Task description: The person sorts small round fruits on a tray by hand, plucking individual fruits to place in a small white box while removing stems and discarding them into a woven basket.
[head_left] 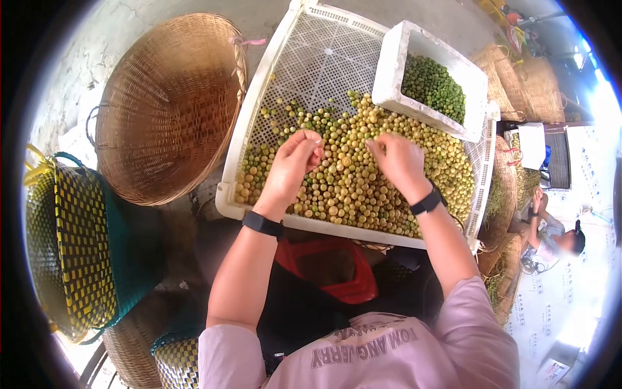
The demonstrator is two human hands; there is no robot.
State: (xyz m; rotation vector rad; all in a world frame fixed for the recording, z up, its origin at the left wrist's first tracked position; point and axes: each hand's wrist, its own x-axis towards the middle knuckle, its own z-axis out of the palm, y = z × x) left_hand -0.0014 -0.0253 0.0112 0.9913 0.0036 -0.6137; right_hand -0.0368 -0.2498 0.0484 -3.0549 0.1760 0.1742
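Many small round yellow-green fruits [346,188] lie spread over a white perforated plastic tray [311,48]. Above them, on the left, my left hand [298,159] is closed with thumb and fingers pinched; what is between them, if anything, is too small to make out. My right hand [400,163] hovers over the heap to the right, its fingers curled in and pressed together, their tips partly hidden. Dark bands circle both wrists. A white foam box [389,71] holding smaller green fruits [433,87] rests on the tray's far right corner.
A large woven basket [165,97] tilts beside the tray at left. Below it stands a yellow-black woven basket [84,243]. A red plastic stool [353,292] is under the tray's near edge. More baskets [512,81] line the right, where another person [551,236] sits.
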